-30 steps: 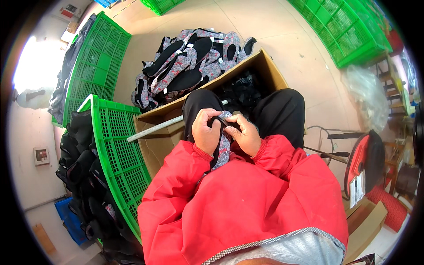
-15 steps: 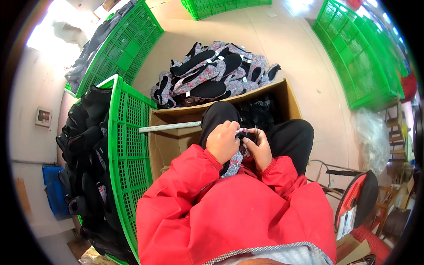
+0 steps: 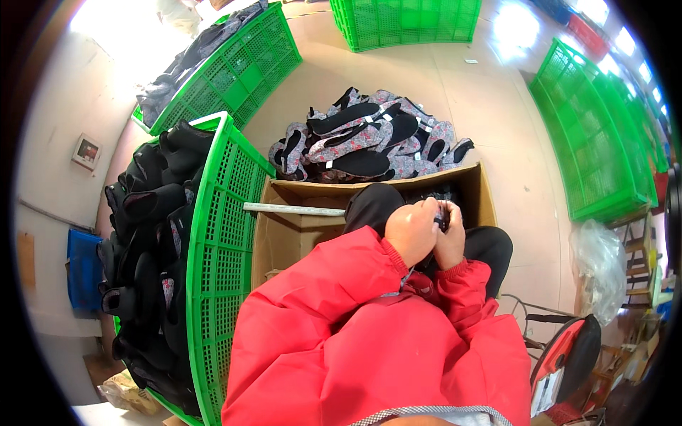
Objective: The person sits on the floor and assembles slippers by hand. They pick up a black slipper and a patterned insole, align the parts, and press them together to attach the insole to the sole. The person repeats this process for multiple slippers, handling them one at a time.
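Note:
Over my lap, my left hand and my right hand are pressed together with their fingers closed. A dark edge of a fabric slipper shows between the fingertips; the hands hide most of it. A sliver of grey cloth peeks out beneath my left sleeve. Whether my right hand also holds a thin tool cannot be made out. Just beyond my knees stands an open cardboard box, with dark items inside on its right.
Grey-and-red patterned slippers with black soles lie heaped on the floor behind the box. At left, a green crate is full of black footwear. A pale rod spans from crate to box. More green crates stand around.
Both hands have moved right and come closer together. The patterned slipper fabric that hung below them is now mostly hidden. The whole view has shifted slightly.

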`<move>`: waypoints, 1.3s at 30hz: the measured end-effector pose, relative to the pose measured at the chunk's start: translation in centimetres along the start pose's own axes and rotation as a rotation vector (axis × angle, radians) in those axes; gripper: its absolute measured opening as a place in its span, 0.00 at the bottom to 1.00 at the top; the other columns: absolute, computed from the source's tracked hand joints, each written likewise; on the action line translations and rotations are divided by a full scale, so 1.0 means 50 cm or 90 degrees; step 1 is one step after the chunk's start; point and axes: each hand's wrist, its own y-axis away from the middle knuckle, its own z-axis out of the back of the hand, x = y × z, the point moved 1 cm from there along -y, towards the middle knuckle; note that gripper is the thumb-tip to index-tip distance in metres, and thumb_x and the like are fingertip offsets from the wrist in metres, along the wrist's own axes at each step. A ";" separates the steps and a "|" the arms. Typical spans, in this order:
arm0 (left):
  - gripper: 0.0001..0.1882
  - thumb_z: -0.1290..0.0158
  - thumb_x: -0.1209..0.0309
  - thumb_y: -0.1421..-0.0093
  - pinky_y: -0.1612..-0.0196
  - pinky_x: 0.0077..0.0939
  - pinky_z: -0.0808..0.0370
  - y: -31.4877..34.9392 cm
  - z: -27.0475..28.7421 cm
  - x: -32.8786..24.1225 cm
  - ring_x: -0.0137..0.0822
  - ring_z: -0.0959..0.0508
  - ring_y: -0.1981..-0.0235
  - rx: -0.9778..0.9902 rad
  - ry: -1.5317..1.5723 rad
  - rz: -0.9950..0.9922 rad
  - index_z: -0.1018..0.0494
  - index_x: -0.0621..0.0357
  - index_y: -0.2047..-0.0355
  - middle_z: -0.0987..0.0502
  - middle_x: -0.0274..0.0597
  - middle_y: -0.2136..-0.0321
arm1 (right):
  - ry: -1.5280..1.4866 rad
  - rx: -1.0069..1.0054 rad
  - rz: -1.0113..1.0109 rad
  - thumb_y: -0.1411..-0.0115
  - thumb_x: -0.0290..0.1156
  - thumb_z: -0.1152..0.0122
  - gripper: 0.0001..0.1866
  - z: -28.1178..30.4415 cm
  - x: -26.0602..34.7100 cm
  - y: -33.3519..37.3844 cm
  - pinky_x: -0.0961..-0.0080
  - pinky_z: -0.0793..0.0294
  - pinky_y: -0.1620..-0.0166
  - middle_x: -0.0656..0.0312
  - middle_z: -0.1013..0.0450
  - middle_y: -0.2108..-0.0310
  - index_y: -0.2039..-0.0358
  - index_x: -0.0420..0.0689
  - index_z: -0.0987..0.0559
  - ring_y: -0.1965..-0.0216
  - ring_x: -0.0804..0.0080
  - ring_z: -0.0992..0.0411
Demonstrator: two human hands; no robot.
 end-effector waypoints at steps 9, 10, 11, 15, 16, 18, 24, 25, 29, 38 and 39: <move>0.10 0.48 0.77 0.53 0.66 0.34 0.27 -0.013 0.033 -0.036 0.42 0.27 0.67 -0.061 -0.097 -0.155 0.29 0.59 0.67 0.28 0.41 0.71 | -0.070 0.060 0.060 0.48 0.17 0.41 0.15 0.054 0.012 -0.045 0.76 0.28 0.54 0.57 0.23 0.61 0.58 0.38 0.23 0.59 0.70 0.25; 0.12 0.48 0.76 0.53 0.66 0.33 0.27 -0.015 0.040 -0.034 0.41 0.27 0.66 -0.074 -0.134 -0.157 0.28 0.60 0.65 0.28 0.41 0.69 | -0.056 0.080 0.089 0.49 0.16 0.40 0.16 0.058 0.015 -0.048 0.76 0.28 0.54 0.56 0.23 0.60 0.58 0.38 0.23 0.59 0.70 0.25; 0.14 0.48 0.76 0.53 0.66 0.32 0.27 -0.015 0.044 -0.034 0.40 0.27 0.65 -0.084 -0.170 -0.162 0.27 0.60 0.63 0.28 0.41 0.68 | -0.040 0.096 0.116 0.50 0.15 0.40 0.16 0.063 0.017 -0.049 0.76 0.27 0.54 0.56 0.23 0.60 0.58 0.37 0.22 0.58 0.69 0.24; 0.17 0.49 0.74 0.52 0.64 0.30 0.27 -0.002 0.014 0.011 0.39 0.28 0.64 -0.019 -0.247 -0.137 0.27 0.63 0.59 0.29 0.42 0.67 | 0.009 0.095 0.191 0.56 0.14 0.38 0.22 0.068 0.008 -0.044 0.73 0.26 0.55 0.54 0.23 0.63 0.57 0.41 0.21 0.60 0.62 0.23; 0.16 0.48 0.75 0.53 0.63 0.31 0.27 0.004 0.010 0.022 0.41 0.28 0.64 -0.010 -0.236 -0.160 0.27 0.63 0.62 0.30 0.42 0.68 | -0.031 0.109 0.163 0.58 0.13 0.39 0.23 0.068 -0.004 -0.038 0.72 0.26 0.55 0.53 0.23 0.64 0.58 0.42 0.21 0.60 0.59 0.24; 0.15 0.47 0.76 0.55 0.63 0.32 0.27 0.019 0.030 0.036 0.42 0.28 0.64 0.048 -0.183 -0.182 0.27 0.64 0.63 0.30 0.43 0.69 | 0.016 0.167 0.207 0.59 0.13 0.41 0.23 0.080 0.037 -0.022 0.71 0.26 0.57 0.53 0.23 0.64 0.59 0.42 0.20 0.62 0.57 0.24; 0.09 0.44 0.78 0.57 0.63 0.39 0.27 0.055 0.088 0.050 0.51 0.24 0.67 0.146 0.140 -0.100 0.25 0.61 0.71 0.25 0.49 0.72 | -0.037 0.429 0.192 0.57 0.10 0.46 0.22 0.121 0.102 0.001 0.77 0.28 0.55 0.58 0.23 0.64 0.59 0.37 0.21 0.61 0.69 0.25; 0.08 0.41 0.74 0.53 0.64 0.34 0.28 0.066 0.099 0.047 0.45 0.23 0.69 0.199 0.164 -0.007 0.24 0.62 0.71 0.23 0.49 0.72 | -0.125 0.492 0.094 0.55 0.11 0.44 0.20 0.129 0.098 0.003 0.77 0.28 0.55 0.59 0.23 0.64 0.58 0.36 0.21 0.62 0.72 0.26; 0.08 0.44 0.72 0.42 0.66 0.23 0.29 0.097 0.166 0.017 0.25 0.25 0.71 0.441 0.378 0.299 0.24 0.64 0.64 0.22 0.35 0.72 | -0.481 0.681 -0.255 0.42 0.30 0.35 0.17 0.135 0.086 0.031 0.83 0.29 0.63 0.63 0.24 0.63 0.54 0.35 0.25 0.66 0.81 0.28; 0.17 0.50 0.67 0.34 0.50 0.29 0.27 0.144 0.117 -0.001 0.34 0.22 0.57 0.416 1.230 0.482 0.29 0.65 0.50 0.23 0.43 0.54 | -0.465 0.484 -0.088 0.40 0.26 0.43 0.04 0.031 0.018 0.049 0.81 0.31 0.60 0.67 0.30 0.70 0.66 0.43 0.28 0.66 0.80 0.32; 0.18 0.50 0.67 0.35 0.49 0.31 0.26 0.145 0.107 0.000 0.36 0.22 0.56 0.438 1.279 0.482 0.30 0.67 0.50 0.23 0.45 0.54 | -0.402 0.490 -0.010 0.43 0.23 0.42 0.05 0.022 0.012 0.043 0.82 0.30 0.61 0.69 0.30 0.71 0.66 0.43 0.28 0.67 0.81 0.31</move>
